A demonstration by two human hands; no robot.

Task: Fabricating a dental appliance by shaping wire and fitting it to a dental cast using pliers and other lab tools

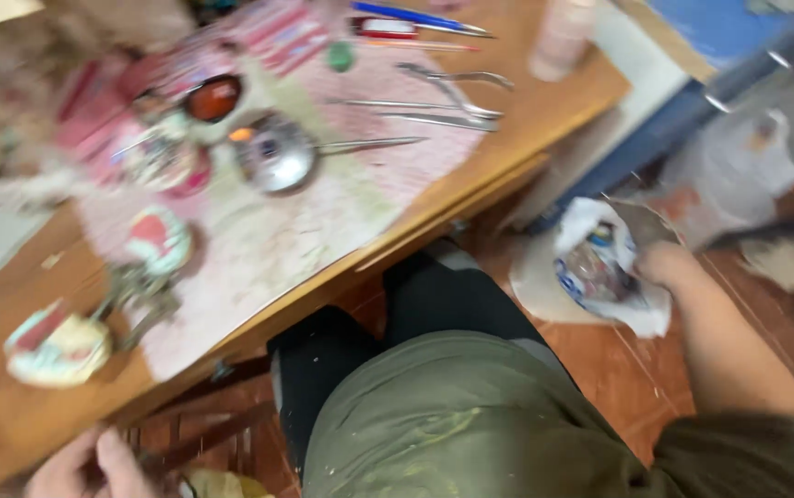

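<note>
Right hand (pixel 669 267) down at white bag (pixel 599 272) on floor, grip hidden, cannot tell; left hand (pixel 93 466) loosely curled below tabletop (pixel 544 111) edge, holding nothing visible.

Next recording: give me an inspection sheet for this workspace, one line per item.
Surface: wooden table, partly covered by a stained pinkish cloth.
Job's things: white bag on the tiled floor, right hand reaching into it.
Clutter: metal bowl, long metal tools, a blue pen, round pink-and-white moulded pieces; the picture is blurred, so details are unclear.
Grippers: left hand low at the table's near edge; whether it holds anything cannot be told. The right hand's fingers are hidden by the bag.
Cables: nothing seen.
Surroundings: reddish floor tiles, person's dark trousers and green apron.
</note>
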